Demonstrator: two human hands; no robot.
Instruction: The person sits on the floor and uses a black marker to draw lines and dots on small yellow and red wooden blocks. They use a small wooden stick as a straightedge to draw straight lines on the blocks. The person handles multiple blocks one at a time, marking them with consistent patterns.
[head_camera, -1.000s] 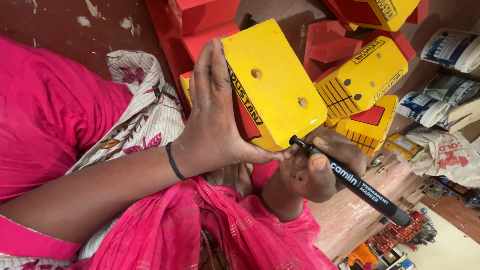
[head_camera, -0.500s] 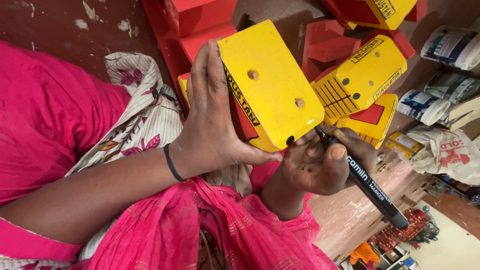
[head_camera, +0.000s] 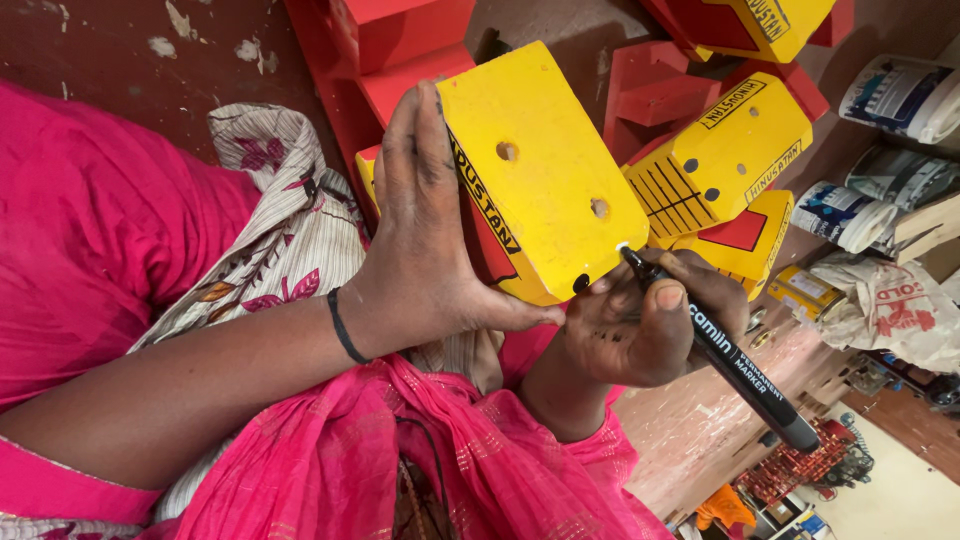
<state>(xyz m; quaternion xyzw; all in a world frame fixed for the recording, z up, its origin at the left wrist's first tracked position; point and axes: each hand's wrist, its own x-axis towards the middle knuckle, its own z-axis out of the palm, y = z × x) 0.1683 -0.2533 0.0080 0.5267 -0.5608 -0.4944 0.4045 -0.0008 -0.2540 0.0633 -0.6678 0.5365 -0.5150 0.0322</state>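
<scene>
My left hand, with a thin black band at the wrist, grips a yellow painted wooden block by its side and holds it up. The block has two small holes, black dots near its lower edge and black lettering along one side, with red paint beneath. My right hand holds a black permanent marker like a pen. Its tip touches the block's lower right corner.
More yellow and red painted blocks are piled just behind, and red pieces lie above. Paint tins and a crumpled white bag sit at the right. Pink and patterned cloth covers my lap.
The marker tip has moved from the black dot on the block's lower edge rightward to its corner. My left hand and the block stay put.
</scene>
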